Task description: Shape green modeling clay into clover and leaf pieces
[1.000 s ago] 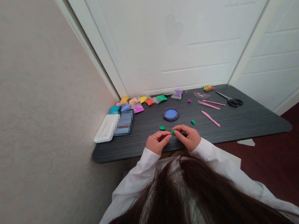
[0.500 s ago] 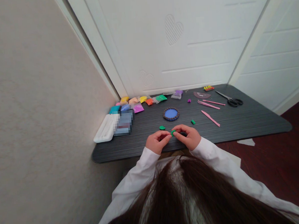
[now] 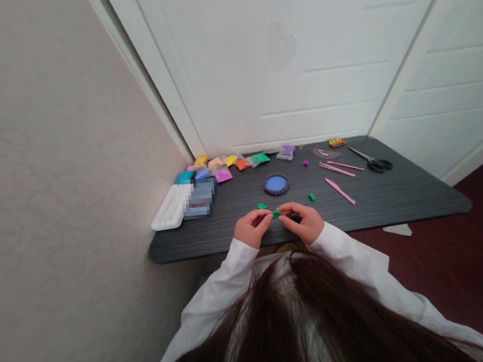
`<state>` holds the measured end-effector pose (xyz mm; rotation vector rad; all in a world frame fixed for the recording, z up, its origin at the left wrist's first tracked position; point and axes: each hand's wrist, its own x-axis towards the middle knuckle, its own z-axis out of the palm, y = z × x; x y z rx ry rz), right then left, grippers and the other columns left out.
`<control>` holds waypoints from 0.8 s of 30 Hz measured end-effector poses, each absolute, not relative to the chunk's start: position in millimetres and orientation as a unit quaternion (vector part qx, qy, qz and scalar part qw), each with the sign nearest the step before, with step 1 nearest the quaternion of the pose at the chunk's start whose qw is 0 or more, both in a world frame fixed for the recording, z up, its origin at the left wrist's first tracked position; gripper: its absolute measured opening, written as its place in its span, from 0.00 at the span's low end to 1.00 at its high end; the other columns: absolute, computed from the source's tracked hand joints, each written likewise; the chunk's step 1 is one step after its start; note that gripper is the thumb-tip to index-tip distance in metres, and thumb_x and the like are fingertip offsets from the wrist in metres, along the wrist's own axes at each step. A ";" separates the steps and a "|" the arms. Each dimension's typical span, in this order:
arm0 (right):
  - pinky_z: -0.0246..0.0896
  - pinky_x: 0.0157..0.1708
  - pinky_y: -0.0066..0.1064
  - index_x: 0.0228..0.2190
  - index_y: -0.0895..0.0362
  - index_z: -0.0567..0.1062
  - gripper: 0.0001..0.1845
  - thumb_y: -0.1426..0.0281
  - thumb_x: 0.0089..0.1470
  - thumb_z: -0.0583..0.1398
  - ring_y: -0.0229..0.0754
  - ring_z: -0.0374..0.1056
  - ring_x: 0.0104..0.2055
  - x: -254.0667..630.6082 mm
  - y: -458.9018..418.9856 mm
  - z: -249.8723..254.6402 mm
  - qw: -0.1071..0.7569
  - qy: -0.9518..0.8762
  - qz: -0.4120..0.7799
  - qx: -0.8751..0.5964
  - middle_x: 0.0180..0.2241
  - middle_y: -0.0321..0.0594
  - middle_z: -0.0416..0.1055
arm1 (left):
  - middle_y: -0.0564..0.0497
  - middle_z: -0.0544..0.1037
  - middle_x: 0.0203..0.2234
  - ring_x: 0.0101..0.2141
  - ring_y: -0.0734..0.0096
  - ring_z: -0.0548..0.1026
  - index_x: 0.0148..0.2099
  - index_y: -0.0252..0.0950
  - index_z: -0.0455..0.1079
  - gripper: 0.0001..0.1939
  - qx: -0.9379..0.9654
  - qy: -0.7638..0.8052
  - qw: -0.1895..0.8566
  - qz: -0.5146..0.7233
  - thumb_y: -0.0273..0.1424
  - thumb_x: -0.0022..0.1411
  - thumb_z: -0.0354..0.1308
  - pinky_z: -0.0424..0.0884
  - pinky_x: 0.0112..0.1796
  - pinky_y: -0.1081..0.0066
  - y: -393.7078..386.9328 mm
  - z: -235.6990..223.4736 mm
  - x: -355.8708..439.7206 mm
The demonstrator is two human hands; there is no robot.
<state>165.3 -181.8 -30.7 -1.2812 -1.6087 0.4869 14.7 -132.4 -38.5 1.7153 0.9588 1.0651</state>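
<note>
Between my fingertips, near the table's front edge, is a small piece of green modelling clay (image 3: 276, 214). My left hand (image 3: 251, 228) pinches its left end, and my right hand (image 3: 304, 222) pinches its right end. Just beyond my left fingers a flat, leaf-like green clay piece (image 3: 262, 206) lies on the table. A short green clay block (image 3: 312, 197) rests to the right of my right hand. Farther back sits a blue clay disc (image 3: 276, 184) with a rim of brown beads.
On the dark table (image 3: 414, 201), pink modelling tools (image 3: 340, 191) and black scissors (image 3: 379, 164) lie right. Several coloured clay packets (image 3: 223, 174) line the back left, near a white case (image 3: 171, 207). A purple clay bit (image 3: 305, 162) lies behind. A white door (image 3: 322, 91) borders the back.
The green clay between my fingers has turned and now looks flatter and more stretched sideways. My hands have shifted only slightly.
</note>
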 end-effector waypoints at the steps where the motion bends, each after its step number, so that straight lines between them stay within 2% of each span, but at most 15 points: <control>1: 0.61 0.34 0.28 0.34 0.57 0.70 0.11 0.69 0.46 0.56 0.35 0.65 0.29 165.4 -181.6 -31.0 0.492 -0.663 0.200 -0.528 0.27 0.37 0.70 | 0.51 0.75 0.25 0.27 0.74 0.71 0.32 0.34 0.71 0.10 0.686 0.388 0.440 0.430 0.35 0.48 0.56 0.66 0.31 0.74 -132.1 -38.6 14.8; 12: 0.61 0.32 0.28 0.31 0.58 0.71 0.10 0.67 0.46 0.56 0.36 0.66 0.28 164.1 -182.1 -29.1 0.485 -0.661 0.191 -0.540 0.26 0.38 0.71 | 0.49 0.75 0.27 0.29 0.72 0.72 0.34 0.33 0.70 0.13 0.662 0.390 0.467 0.437 0.36 0.47 0.57 0.68 0.32 0.73 -133.4 -36.0 17.4; 24: 0.61 0.33 0.28 0.32 0.57 0.72 0.10 0.67 0.46 0.56 0.36 0.66 0.29 163.9 -182.3 -28.7 0.482 -0.667 0.184 -0.538 0.27 0.38 0.71 | 0.51 0.75 0.25 0.27 0.73 0.72 0.31 0.34 0.70 0.10 0.650 0.396 0.470 0.447 0.35 0.46 0.57 0.67 0.32 0.73 -131.9 -38.2 16.1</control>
